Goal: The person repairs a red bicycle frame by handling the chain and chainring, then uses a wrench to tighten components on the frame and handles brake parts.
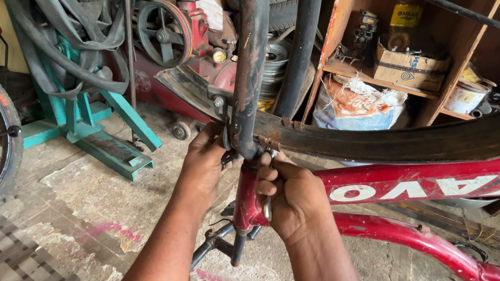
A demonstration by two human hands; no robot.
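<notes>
At centre frame, on the workshop floor, my left hand [205,161] grips the fork [250,60] base while my right hand [292,194] clamps a small tool [267,209] at the red bicycle frame's [430,182] head tube; steady turning seems next.

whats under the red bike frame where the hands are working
Below the red bike frame a dark pedal crank hangs over stained stone floor. The left hand and right hand cover the joint itself, so its fastener is hidden.
</notes>
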